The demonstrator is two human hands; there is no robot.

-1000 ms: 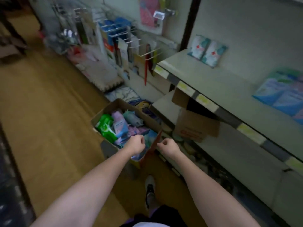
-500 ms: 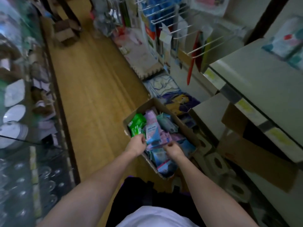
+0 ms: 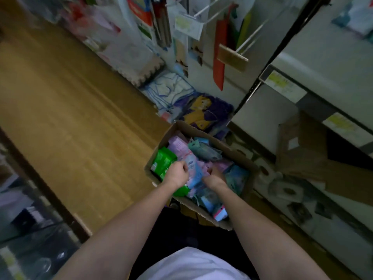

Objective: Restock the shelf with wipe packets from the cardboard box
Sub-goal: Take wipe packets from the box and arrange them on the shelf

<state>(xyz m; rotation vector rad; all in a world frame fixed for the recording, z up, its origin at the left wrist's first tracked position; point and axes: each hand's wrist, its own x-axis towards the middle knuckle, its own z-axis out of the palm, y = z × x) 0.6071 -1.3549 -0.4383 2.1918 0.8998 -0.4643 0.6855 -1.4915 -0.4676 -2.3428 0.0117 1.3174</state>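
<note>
Wipe packets (image 3: 203,156) fill the open box (image 3: 240,158) on the wood floor (image 3: 70,118), under both hands. Left hand (image 3: 177,174): fingers curled, pinching a blue-pink packet (image 3: 194,172); green packet (image 3: 161,163) just left of it. Right hand (image 3: 214,176): fingers curled down among packets; what it holds cannot be told. Shelf (image 3: 323,57) well right of and above the right hand.

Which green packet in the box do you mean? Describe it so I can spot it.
Find the open cardboard box on the wooden floor. The green packet lies at its left edge, beside the left hand, the only bright green among pastels.
</note>
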